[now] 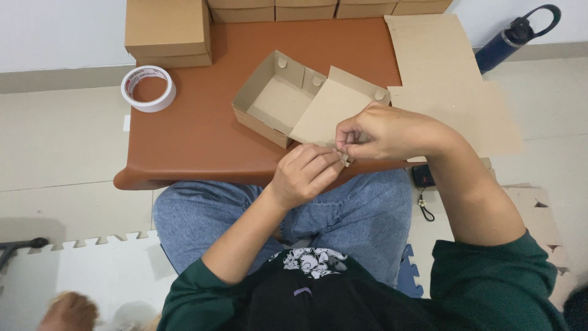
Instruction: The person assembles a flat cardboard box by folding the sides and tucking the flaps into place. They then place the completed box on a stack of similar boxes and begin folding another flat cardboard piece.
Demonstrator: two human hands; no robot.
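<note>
Pinching together at the near edge of the low brown table (pixel 184 141), both hands meet on the same small spot: the front corner of the open lid flap (pixel 324 113) of a half-folded cardboard box (pixel 272 98). The left hand (pixel 304 173) comes up from below with its fingertips closed on the flap's edge, and the right hand (pixel 375 132) reaches in from the right side, thumb and forefinger clamped on the same corner, so the two grips touch. From there the flap slopes away and up to the left toward the box's open tray, which sits diagonally on the table just beyond the hands. Flat cardboard sheets (pixel 453 92) lie to the right, nearer the right hand. A roll of white tape (pixel 148 88) rests well off to the left, closer to the left hand. Finished boxes (pixel 168 30) stack along the far edge.
</note>
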